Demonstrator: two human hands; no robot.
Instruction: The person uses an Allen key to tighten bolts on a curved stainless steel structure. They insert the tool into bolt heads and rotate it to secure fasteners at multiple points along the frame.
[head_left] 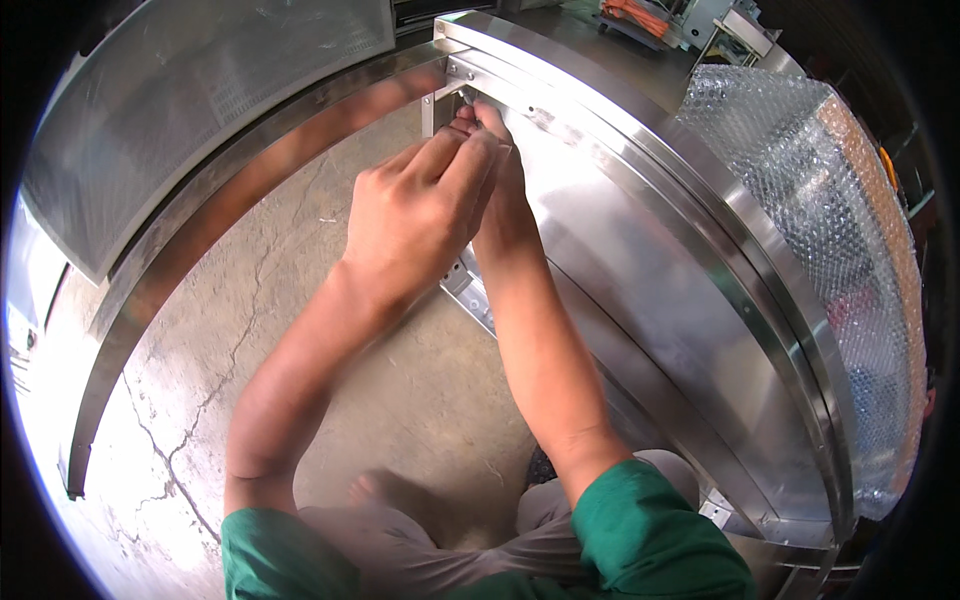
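Note:
Both my hands meet at the far corner of a stainless steel frame point(600, 95), just below a bracket with several bolt heads point(462, 72). My left hand point(415, 205) is closed, its fingertips pinched together in front of the corner. Partly covered by it, my right hand point(492, 125) is closed too, with thumb and fingertips up against the inside of the corner. A small metal piece point(466, 96) shows at the right fingertips; its kind is too small to make out. What the left fingers hold, if anything, is hidden.
A long steel rail point(200, 205) runs from the corner toward the lower left. Right of my arms lies a wide steel panel point(640, 310). Bubble-wrapped goods point(770, 150) stand beyond the frame at right, a grey sheet panel point(220, 100) at upper left. Below is cracked concrete floor point(290, 270).

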